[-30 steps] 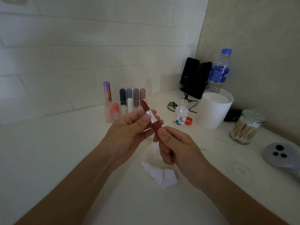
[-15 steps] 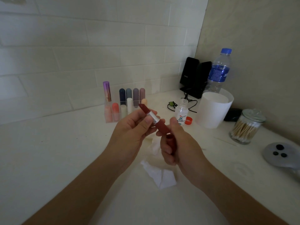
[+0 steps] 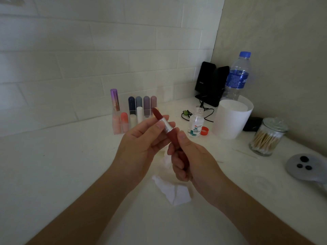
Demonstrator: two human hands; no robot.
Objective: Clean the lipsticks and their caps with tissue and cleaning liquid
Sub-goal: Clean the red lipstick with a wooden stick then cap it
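Left hand (image 3: pixel 141 138): thumb and fingers (image 3: pixel 155 129) pinch the silver collar of the lipstick (image 3: pixel 165 125).
Right hand (image 3: pixel 192 161): fingers curled round the dark red lower tube, with the thumb laid up along it, just below the left fingers.
Lipstick: held in the air between both hands and tilted. Its bare dark red tip points up and away, just past the left thumb. The lower end is hidden inside the right hand.
Tissue (image 3: pixel 177 193): crumpled and white, lying on the table (image 3: pixel 53 165) below the fingers, on the person's side of them and apart from both hands.
Cleaning liquid bottle (image 3: pixel 196 124): small and clear, upright with its neck uncapped, just beyond the right thumb.
Orange cap (image 3: pixel 204 130): lying on the table just beside the bottle, on the side away from the fingers.
Capped lipsticks (image 3: pixel 136 110): standing upright in a clear holder beyond the left fingers, near the tiled wall.
White cup (image 3: pixel 231 121): beyond the right hand, past the bottle.
Water bottle (image 3: pixel 238 76): upright behind the white cup.
Cotton swab jar (image 3: pixel 267 137): lidded glass, well to the right of the fingers.
Black speakers (image 3: pixel 210 82): in the far corner.
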